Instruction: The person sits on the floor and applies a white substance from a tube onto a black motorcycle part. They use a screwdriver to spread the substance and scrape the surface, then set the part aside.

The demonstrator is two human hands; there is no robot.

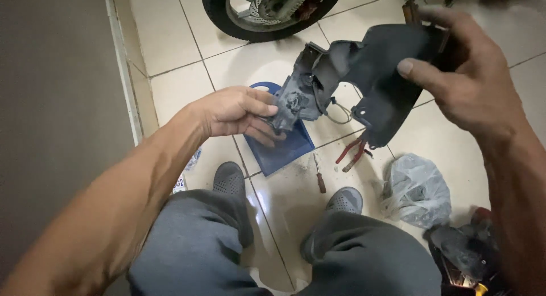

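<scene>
Tiled floor [170, 29]; blue tray [281, 151], screwdriver [319, 174], red pliers [352, 152], plastic bag [417, 189].

Motorcycle wheel with black tyre and metal brake disc [273, 9]: upper part cut off by top edge. Blue flat plastic tray [278, 148] on the tiled floor: top half hidden behind the dark grey moulded plastic fender panel [364, 74]. Red-handled pliers [351, 152]: jaws hidden behind panel's lower edge. Dark items at bottom right corner [466, 250]: cut off, kind not discernible. Right hand [472, 74]: fingertips hidden behind panel.
</scene>
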